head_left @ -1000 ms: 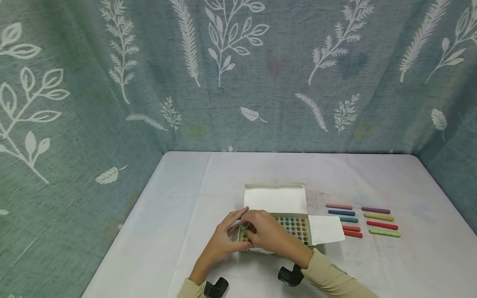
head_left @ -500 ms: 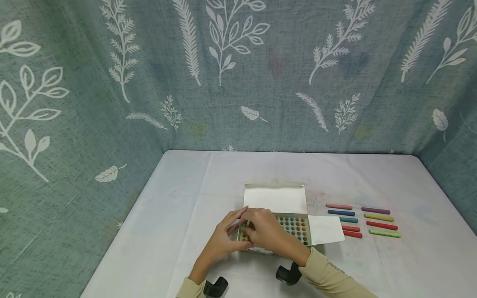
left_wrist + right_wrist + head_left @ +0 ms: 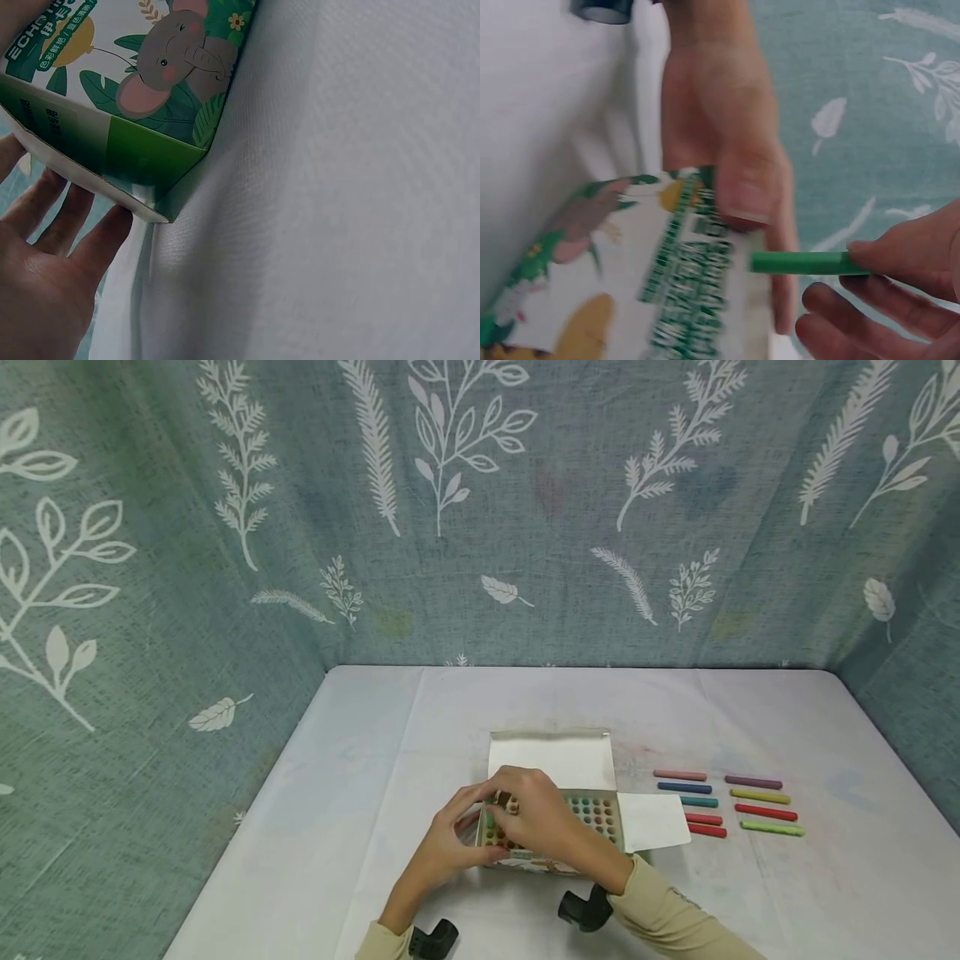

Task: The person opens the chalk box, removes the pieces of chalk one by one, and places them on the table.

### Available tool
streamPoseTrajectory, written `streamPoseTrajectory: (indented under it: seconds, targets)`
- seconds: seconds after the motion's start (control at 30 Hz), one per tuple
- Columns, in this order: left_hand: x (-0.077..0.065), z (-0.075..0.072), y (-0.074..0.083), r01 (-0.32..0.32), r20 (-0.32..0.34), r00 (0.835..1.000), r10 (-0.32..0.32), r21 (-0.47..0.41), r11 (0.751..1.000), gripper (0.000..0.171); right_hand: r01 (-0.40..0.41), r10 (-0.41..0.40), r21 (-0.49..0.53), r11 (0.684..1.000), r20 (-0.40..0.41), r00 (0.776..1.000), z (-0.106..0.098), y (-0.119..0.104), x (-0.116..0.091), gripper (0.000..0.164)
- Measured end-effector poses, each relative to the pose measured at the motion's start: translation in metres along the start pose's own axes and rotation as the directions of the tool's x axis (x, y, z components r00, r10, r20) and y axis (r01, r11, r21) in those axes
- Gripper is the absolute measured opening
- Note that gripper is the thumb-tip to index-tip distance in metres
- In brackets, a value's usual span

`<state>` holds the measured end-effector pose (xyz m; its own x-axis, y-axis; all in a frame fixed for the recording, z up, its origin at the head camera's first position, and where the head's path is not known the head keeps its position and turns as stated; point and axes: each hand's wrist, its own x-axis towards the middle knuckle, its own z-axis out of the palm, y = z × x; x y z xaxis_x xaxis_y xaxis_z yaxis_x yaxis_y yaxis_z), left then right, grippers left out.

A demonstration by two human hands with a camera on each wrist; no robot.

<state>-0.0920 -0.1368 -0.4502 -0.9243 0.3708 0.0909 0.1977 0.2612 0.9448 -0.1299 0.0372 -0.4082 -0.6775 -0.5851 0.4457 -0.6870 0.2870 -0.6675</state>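
Observation:
An open chalk box [image 3: 551, 865] stands on the table, its upper side full of round holes with coloured chalk ends in many of them. My left hand [image 3: 442, 843] grips the box's left end, thumb at the front and fingers behind. In the left wrist view the box front [image 3: 172, 67] shows a printed elephant, and the fingers [image 3: 105, 240] lie near the green end. My right hand [image 3: 536, 814] is over the box's left part. Its thumb and fingers pinch a green chalk stick [image 3: 802, 262], whose far end meets the box edge in the right wrist view.
Two columns of loose chalk sticks lie on the right, among them a red stick [image 3: 767, 812] and a purple stick [image 3: 753, 782]. The box's white lid [image 3: 551, 756] stands up behind, and a side flap [image 3: 654, 822] reaches toward the sticks. A patterned curtain [image 3: 555, 635] hangs behind the table.
My right hand has risen slightly above the box, showing more of the holes and front panel. The left hand keeps its hold, and the loose sticks lie as before.

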Motion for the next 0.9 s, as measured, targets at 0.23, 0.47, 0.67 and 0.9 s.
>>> streamPoseTrajectory:
  seconds: [0.23, 0.47, 0.67, 0.9]
  targets:
    - [0.001, 0.001, 0.002, 0.0, -0.003, 1.0, 0.0, 0.007, 1.0, 0.083, 0.068, -0.061, 0.058, 0.996, -0.1, 0.993, -0.023, -0.005, 0.001, 0.016]
    - [0.002, 0.001, 0.003, 0.009, -0.011, 1.0, -0.008, 0.028, 1.0, 0.084, 0.045, -0.04, 0.025, 0.999, -0.165, 0.985, -0.05, -0.01, -0.003, 0.018]
    - [0.002, 0.0, 0.003, 0.021, -0.01, 1.0, -0.02, 0.038, 0.999, 0.084, -0.034, 0.035, 0.004, 0.999, -0.183, 0.983, -0.07, -0.01, -0.013, 0.017]
    - [0.001, 0.001, 0.003, 0.024, -0.009, 1.0, -0.024, 0.048, 0.999, 0.085, -0.085, 0.082, -0.002, 0.996, -0.224, 0.971, -0.09, -0.011, -0.027, 0.017]
